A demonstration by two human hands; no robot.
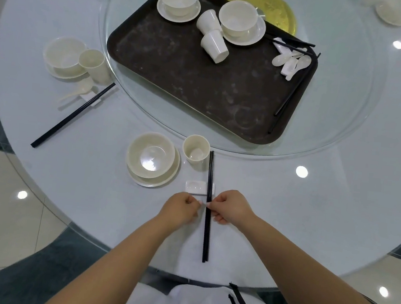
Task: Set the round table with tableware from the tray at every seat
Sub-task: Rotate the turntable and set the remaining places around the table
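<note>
A pair of black chopsticks (209, 206) is lying straight near the table's (311, 213) near edge, crossing a white rest (197, 187). The left hand (180, 209) and right hand (230, 207) are pinching them from either side with curled fingers. Beside them a bowl on a saucer (153, 159) and a cup (195, 151) are standing. The dark tray (190, 76) is sitting on the glass turntable (334, 116). No writing is showing.

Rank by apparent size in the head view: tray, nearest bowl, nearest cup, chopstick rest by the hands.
1. tray, largest by far.
2. nearest bowl.
3. nearest cup.
4. chopstick rest, smallest, partly under the chopsticks.
The wide-angle lens distorts, but the gaps are clear.
</note>
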